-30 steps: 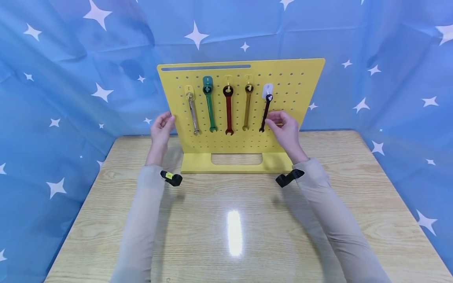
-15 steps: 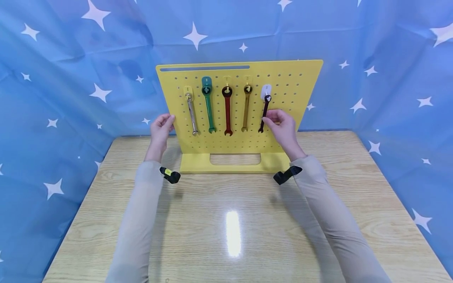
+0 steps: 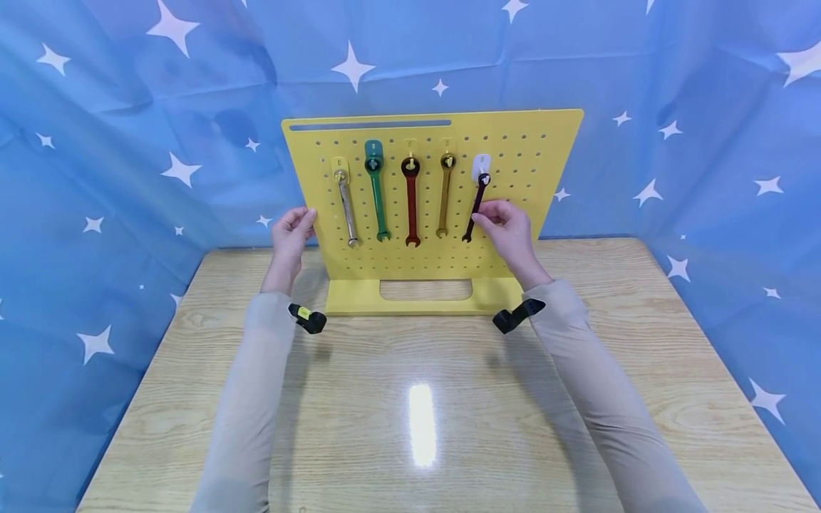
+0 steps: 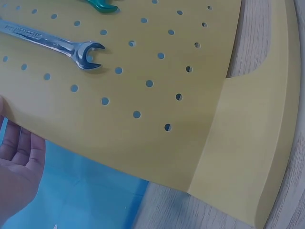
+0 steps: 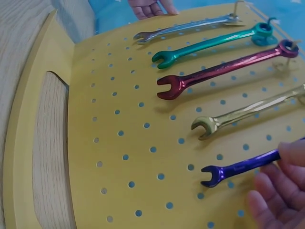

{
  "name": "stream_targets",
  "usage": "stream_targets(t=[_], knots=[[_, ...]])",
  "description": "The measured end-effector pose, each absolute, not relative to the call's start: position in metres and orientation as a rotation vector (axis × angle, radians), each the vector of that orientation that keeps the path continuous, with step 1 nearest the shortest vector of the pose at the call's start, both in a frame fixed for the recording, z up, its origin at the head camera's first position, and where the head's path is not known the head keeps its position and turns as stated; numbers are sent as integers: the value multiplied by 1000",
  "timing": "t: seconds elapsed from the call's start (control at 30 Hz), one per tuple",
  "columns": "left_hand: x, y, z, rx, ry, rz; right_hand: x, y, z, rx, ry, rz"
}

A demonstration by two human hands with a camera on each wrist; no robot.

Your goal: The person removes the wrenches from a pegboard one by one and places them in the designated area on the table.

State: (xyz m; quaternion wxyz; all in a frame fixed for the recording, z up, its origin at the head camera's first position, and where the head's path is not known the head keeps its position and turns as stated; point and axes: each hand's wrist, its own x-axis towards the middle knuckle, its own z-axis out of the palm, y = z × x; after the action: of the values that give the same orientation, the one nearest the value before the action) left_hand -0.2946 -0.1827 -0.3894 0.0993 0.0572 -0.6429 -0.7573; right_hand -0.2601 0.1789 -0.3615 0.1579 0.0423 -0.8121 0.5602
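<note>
Right hand pinching the purple wrench on the yellow pegboard.

The right hand (image 3: pixel 511 229) is gripping the shaft of the purple wrench (image 5: pixel 238 168) between thumb and fingers; the wrench is hanging from a white hook (image 3: pixel 481 165), last in the row, right of the gold wrench (image 3: pixel 444 196). The left hand (image 3: pixel 292 233) is resting relaxed and uncurled at the left edge of the pegboard (image 3: pixel 519 153), holding nothing.

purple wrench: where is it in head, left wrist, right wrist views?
Head: purple wrench hangs rightmost of five on the yellow pegboard, right hand pinching its shaft.
Left wrist: not in view; only the silver wrench and a green tip show.
Right wrist: lower right, open end pointing left.
Shared landmark: the yellow pegboard.
</note>
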Motion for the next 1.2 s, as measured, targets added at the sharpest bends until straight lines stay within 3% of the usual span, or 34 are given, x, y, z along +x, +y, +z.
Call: stream_targets(t=[1.2], knots=[[-296,-182,-390,175,-1869,-2257,-235,184,-356,211,-2363,1672]])
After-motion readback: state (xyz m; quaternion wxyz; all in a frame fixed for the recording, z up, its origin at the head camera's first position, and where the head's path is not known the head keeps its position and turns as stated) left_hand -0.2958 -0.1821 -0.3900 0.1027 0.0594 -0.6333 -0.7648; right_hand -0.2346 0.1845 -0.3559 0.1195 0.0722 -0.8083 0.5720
